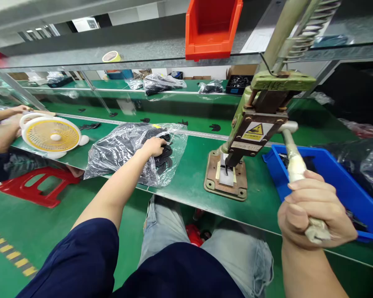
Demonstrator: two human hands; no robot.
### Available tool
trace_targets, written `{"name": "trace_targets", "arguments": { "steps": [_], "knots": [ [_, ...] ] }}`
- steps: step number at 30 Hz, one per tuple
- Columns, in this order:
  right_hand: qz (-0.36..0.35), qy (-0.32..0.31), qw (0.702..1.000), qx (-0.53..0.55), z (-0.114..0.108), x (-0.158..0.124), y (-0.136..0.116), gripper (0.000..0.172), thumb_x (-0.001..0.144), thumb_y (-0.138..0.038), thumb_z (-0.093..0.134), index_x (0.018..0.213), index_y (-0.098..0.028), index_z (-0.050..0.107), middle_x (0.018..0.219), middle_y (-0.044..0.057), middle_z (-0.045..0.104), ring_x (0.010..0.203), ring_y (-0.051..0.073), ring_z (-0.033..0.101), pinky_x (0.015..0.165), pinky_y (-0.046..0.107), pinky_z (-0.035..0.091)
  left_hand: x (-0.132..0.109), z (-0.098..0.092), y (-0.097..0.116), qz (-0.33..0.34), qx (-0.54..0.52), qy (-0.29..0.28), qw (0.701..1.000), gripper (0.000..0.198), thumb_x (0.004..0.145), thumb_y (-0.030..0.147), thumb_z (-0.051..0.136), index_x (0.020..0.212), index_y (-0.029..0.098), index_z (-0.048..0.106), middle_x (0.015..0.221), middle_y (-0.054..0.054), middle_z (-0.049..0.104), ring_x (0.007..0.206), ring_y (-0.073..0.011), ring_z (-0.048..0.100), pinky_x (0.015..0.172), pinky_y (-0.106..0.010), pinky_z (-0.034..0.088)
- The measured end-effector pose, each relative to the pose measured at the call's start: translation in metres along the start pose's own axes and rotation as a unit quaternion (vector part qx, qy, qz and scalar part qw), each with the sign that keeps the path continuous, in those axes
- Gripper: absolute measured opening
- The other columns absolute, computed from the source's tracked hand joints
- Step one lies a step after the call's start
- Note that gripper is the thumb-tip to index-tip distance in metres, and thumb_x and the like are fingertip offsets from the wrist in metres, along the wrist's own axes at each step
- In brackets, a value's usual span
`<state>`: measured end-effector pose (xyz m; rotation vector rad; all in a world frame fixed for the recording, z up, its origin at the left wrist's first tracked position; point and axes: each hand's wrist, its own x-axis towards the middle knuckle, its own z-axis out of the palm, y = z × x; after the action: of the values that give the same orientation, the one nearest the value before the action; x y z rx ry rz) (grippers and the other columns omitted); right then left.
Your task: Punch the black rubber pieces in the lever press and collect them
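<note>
My right hand is wrapped round the taped lever handle of a green hand press that bears a yellow warning label. At the mouth of a clear plastic bag, my left hand is bent with its fingers closed at a pile of black round plastic parts. Its fingertips are partly hidden among these parts. Under the press ram, a small metal plate lies on the rusty press base, with a dark piece on top of it.
Right of the press stands a blue bin with dark parts inside. Several loose black parts lie along the green bench behind the bag. A white and yellow fan stands at left, near another person's arms. Overhead hangs an orange bin.
</note>
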<state>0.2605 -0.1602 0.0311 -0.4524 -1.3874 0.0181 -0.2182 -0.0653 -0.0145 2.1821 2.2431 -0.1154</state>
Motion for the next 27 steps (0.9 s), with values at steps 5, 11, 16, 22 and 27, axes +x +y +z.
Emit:
{"name": "trace_targets", "arguments": {
  "steps": [5, 11, 16, 22, 27],
  "knots": [
    [-0.004, -0.012, 1.000, -0.018, -0.003, 0.002, -0.005, 0.033, 0.075, -0.036, 0.075, 0.054, -0.025, 0.052, 0.055, -0.004, 0.059, 0.062, 0.021, 0.064, 0.090, 0.061, 0.056, 0.020, 0.002, 0.009, 0.053, 0.046, -0.050, 0.996, 0.065, 0.084, 0.024, 0.062, 0.149, 0.027, 0.061, 0.150, -0.009, 0.063, 0.135, -0.0352, 0.054, 0.115, -0.046, 0.042],
    [-0.008, -0.020, 1.000, -0.015, -0.004, 0.001, 0.000, 0.027, 0.072, -0.032, 0.073, 0.054, -0.025, 0.054, 0.056, -0.003, 0.060, 0.065, 0.022, 0.065, 0.090, 0.060, 0.056, 0.039, -0.002, 0.016, 0.068, 0.073, -0.105, 0.989, 0.072, 0.072, 0.017, 0.070, 0.143, 0.026, 0.067, 0.143, -0.013, 0.066, 0.135, -0.0388, 0.053, 0.118, -0.053, 0.035],
    [-0.018, 0.017, 1.000, -0.009, 0.001, -0.001, 0.004, 0.031, 0.073, -0.036, 0.072, 0.052, -0.025, 0.051, 0.053, -0.003, 0.057, 0.062, 0.021, 0.064, 0.088, 0.058, 0.056, 0.038, -0.003, 0.012, 0.098, 0.048, -0.126, 0.986, 0.062, 0.074, 0.027, 0.074, 0.137, 0.028, 0.071, 0.130, -0.008, 0.074, 0.126, -0.0326, 0.060, 0.115, -0.042, 0.039],
    [-0.012, 0.027, 1.000, -0.006, 0.004, 0.000, 0.004, 0.037, 0.074, -0.040, 0.073, 0.050, -0.025, 0.049, 0.051, -0.004, 0.055, 0.061, 0.020, 0.063, 0.089, 0.057, 0.057, 0.031, 0.002, 0.006, 0.105, 0.086, -0.100, 0.986, 0.057, 0.076, 0.030, 0.074, 0.133, 0.026, 0.073, 0.138, -0.014, 0.069, 0.131, -0.0378, 0.054, 0.116, -0.052, 0.033],
    [0.001, 0.013, 1.000, -0.006, 0.000, 0.000, 0.002, 0.033, 0.071, -0.038, 0.073, 0.050, -0.026, 0.051, 0.052, -0.004, 0.057, 0.063, 0.019, 0.065, 0.091, 0.055, 0.056, 0.027, 0.004, 0.011, 0.119, 0.075, -0.058, 0.988, 0.038, 0.088, 0.031, 0.060, 0.122, 0.024, 0.077, 0.120, -0.012, 0.076, 0.125, -0.0342, 0.060, 0.115, -0.048, 0.034]
  ]
}}
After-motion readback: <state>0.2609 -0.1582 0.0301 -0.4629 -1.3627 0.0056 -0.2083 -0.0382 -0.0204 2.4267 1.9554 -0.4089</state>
